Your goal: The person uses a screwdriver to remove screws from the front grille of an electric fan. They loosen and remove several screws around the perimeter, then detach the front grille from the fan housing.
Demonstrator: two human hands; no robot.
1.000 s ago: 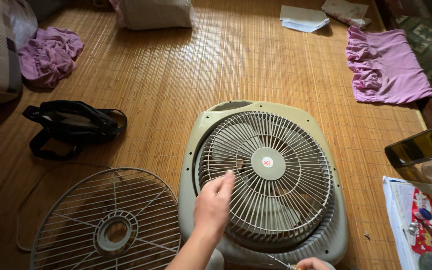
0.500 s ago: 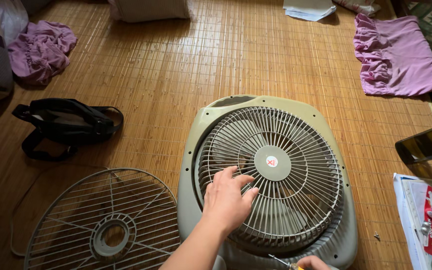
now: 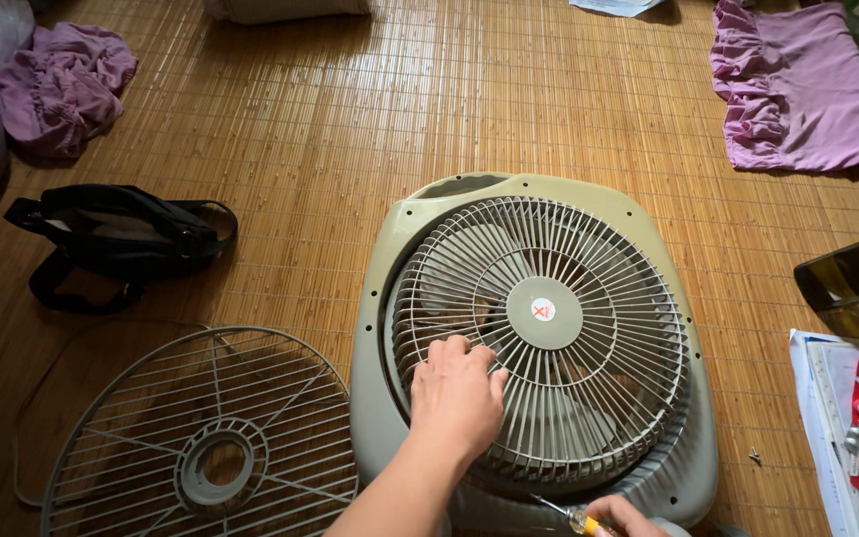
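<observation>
- The box fan (image 3: 534, 343) lies flat on its back on the bamboo mat (image 3: 350, 129), grille up, so its face is open to work from above
- The left hand (image 3: 456, 393) rests palm down on the round grille (image 3: 539, 333), fingers curled over the ribs at its left side, apparently gripping it to steady it
- The right hand (image 3: 623, 517) sits at the fan's near edge, closed around a small screwdriver (image 3: 569, 514) with a yellow handle, tip pointing left towards the frame
- A second, loose grille (image 3: 201, 438) lies flat on the mat just left of the fan
- A black bag (image 3: 121, 239) sits further left, purple cloths (image 3: 802, 89) near the far corners
- Papers and small items (image 3: 852, 418) lie at the right, within reach
</observation>
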